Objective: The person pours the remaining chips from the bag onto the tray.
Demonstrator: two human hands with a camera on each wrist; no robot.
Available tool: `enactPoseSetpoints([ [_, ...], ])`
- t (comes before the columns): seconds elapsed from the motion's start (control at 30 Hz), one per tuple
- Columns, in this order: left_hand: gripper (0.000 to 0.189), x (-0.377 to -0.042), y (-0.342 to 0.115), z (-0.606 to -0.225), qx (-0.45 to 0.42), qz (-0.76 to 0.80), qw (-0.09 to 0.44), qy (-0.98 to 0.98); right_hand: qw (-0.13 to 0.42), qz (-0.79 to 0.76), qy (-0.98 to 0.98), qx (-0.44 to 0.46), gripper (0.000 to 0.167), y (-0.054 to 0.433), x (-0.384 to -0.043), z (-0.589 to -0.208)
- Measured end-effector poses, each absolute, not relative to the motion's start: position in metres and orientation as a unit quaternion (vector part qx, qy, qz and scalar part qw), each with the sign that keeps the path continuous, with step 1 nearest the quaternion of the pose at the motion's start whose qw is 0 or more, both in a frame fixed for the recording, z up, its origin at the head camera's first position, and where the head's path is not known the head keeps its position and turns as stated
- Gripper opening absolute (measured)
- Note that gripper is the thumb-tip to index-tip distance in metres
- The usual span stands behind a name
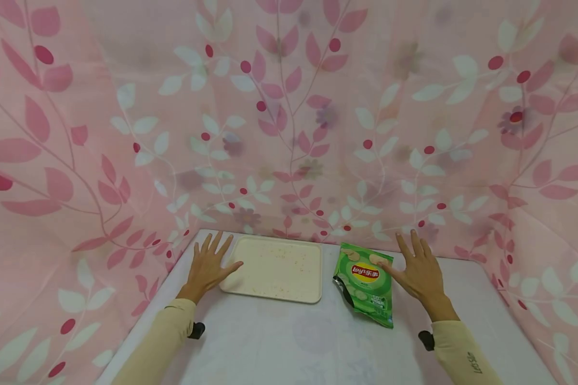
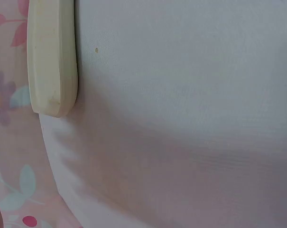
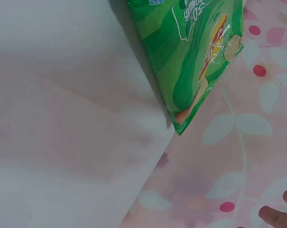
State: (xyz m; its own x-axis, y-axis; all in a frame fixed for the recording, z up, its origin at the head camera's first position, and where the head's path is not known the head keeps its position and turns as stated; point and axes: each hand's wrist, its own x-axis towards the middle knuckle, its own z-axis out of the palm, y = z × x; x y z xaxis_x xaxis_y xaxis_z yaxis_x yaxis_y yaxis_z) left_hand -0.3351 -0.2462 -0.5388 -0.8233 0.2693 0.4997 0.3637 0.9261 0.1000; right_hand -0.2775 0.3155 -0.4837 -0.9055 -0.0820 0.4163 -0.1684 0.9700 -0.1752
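In the head view a cream tray [image 1: 274, 272] lies on the white table, with small crumbs scattered over it. My left hand [image 1: 209, 268] is spread at the tray's left side, its thumb overlapping the near-left part of the tray in this view. Right of the tray lies a green Lay's chip bag [image 1: 363, 291], its torn edge facing the tray and showing the dark inside. With fingers spread, my right hand [image 1: 420, 272] is just right of the bag, the thumb overlapping its edge. Neither hand holds anything. Only a few fingertips [image 3: 273, 216] show in the right wrist view.
Pink leaf-patterned cloth [image 1: 294, 133] hangs at the back and both sides of the white table [image 1: 289, 347]. A tiny crumb [image 2: 96, 50] lies on the table beside the tray. Dark wrist devices [image 1: 197, 330] sit under both sleeves.
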Motion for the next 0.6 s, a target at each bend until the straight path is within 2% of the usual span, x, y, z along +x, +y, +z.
enactPoseSetpoints([
  [0.07,0.071,-0.334,-0.244,-0.539,-0.179,-0.118,0.264,-0.94,0.204,0.123,-0.969,0.072,0.097,0.313,-0.278,-0.485],
  [0.17,0.038,-0.328,-0.229,-0.538,-0.199,-0.179,0.288,-0.92,0.199,0.163,-0.962,0.096,0.084,0.309,-0.281,-0.491],
  [0.2,0.027,-0.326,-0.221,-0.537,-0.205,-0.206,0.289,-0.912,0.195,0.178,-0.959,0.104,0.078,0.307,-0.283,-0.493],
  [0.27,0.018,-0.322,-0.2,-0.535,-0.21,-0.273,0.261,-0.902,0.177,0.21,-0.954,0.117,0.07,0.304,-0.29,-0.498],
  [0.37,0.03,-0.312,-0.16,-0.532,-0.208,-0.391,0.152,-0.884,0.132,0.247,-0.953,0.119,0.066,0.3,-0.303,-0.506],
  [0.5,0.05,-0.293,-0.098,-0.536,-0.199,-0.51,-0.036,-0.836,0.067,0.26,-0.957,0.112,0.067,0.294,-0.323,-0.519],
  [0.6,0.052,-0.281,-0.052,-0.545,-0.185,-0.569,-0.148,-0.787,0.025,0.245,-0.963,0.11,0.07,0.291,-0.336,-0.526],
])
